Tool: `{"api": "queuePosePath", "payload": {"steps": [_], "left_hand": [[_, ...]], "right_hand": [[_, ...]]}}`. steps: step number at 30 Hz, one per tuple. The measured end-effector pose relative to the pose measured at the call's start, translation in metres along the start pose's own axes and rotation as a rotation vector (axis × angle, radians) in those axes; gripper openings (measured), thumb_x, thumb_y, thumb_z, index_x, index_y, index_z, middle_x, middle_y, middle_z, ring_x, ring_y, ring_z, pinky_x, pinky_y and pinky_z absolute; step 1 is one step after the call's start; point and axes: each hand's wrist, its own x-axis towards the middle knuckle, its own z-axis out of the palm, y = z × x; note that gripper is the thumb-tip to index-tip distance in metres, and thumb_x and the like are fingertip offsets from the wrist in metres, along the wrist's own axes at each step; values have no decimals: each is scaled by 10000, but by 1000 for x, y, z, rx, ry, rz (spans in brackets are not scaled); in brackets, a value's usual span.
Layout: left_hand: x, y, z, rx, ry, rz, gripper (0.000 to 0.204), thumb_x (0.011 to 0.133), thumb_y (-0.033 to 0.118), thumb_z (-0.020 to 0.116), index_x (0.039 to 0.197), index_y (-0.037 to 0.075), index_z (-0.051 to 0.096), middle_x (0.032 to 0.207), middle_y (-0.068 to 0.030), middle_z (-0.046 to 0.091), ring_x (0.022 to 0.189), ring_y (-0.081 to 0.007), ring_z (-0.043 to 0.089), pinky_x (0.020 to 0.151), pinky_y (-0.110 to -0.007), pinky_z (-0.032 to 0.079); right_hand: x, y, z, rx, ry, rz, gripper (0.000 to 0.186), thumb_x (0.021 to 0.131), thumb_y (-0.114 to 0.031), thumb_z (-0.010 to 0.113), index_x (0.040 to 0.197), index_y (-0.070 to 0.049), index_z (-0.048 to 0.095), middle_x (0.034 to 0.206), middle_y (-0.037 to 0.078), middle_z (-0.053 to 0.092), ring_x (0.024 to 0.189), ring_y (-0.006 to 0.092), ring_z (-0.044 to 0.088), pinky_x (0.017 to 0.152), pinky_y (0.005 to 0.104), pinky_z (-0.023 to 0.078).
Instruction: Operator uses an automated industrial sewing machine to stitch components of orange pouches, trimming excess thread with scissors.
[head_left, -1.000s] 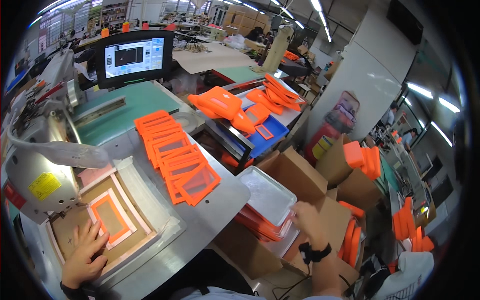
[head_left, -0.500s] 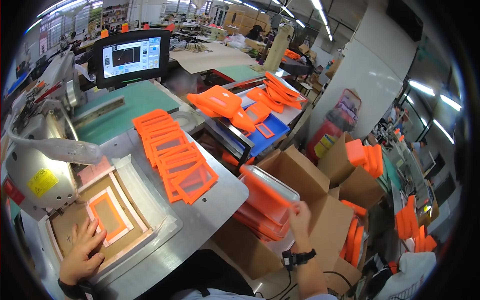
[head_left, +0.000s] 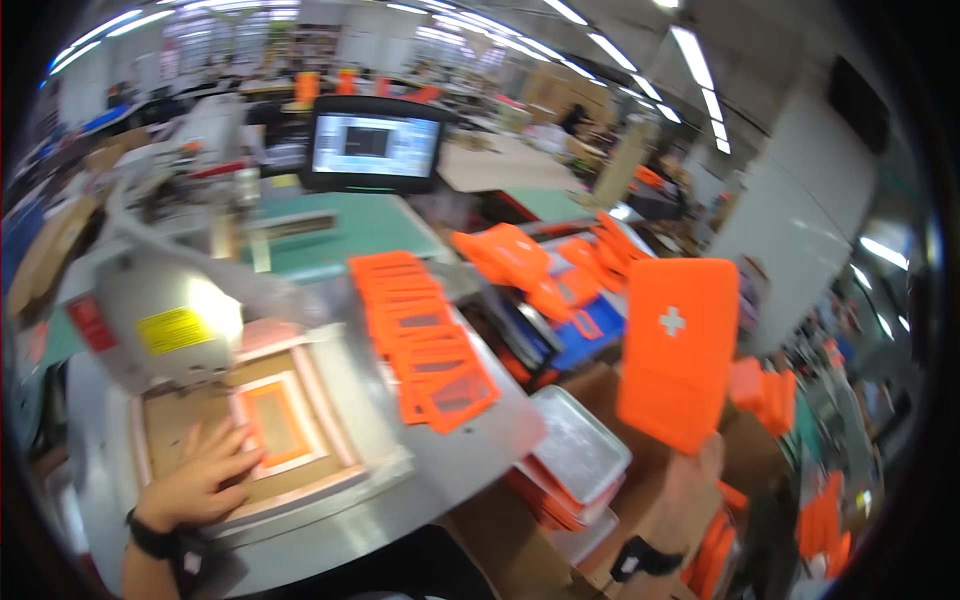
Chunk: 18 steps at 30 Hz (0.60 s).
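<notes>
The left hand (head_left: 205, 480) is laid palm down with fingers spread on a flat brown board (head_left: 165, 425), the fingertips placed at the edge of a white rectangular border. Within this border a thin orange frame (head_left: 290, 452) is seated. A black band is worn on each wrist. The lower edge of an orange panel (head_left: 682, 350) is gripped by the right hand (head_left: 697, 470), blurred by motion. The panel is held upright above a cardboard box (head_left: 640, 515); it is rectangular, round-cornered and smooth-faced, with a white cross. Left of it, a grey, shallow, round-cornered tray (head_left: 580, 445) is stacked on orange pieces. The board is supported by a smooth grey metal table (head_left: 470, 475), on which orange frames with mesh-like windows (head_left: 425, 345) are fanned in an overlapping row. The rounded metallic machine head (head_left: 165, 320) is positioned behind the left hand. Farther back, soft-looking orange cases (head_left: 505, 255) are piled beside a blue tray (head_left: 600, 345). A matte green surface (head_left: 350, 235) is overlooked by a black-framed monitor (head_left: 375, 150).
</notes>
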Motion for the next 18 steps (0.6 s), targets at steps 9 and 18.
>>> {"api": "queuePosePath", "payload": {"steps": [9,18], "left_hand": [[-75,61,-37,152,155,66,624,901,257,651,1434,15,433,1528,-207,356,1365,-424,404,1108,-520,356],[-135,126,-22,43,462,-90,460,806,141,729,1247,66,624,1330,-163,575,1246,-350,524,1042,-416,425]], "right_hand": [[-24,-7,161,-469,-564,-245,189,924,-192,660,982,-40,564,972,130,635,881,251,591,868,396,467],[-43,73,291,-237,-1248,-117,223,944,-256,666,902,-85,529,914,68,680,883,180,641,993,463,431]]}}
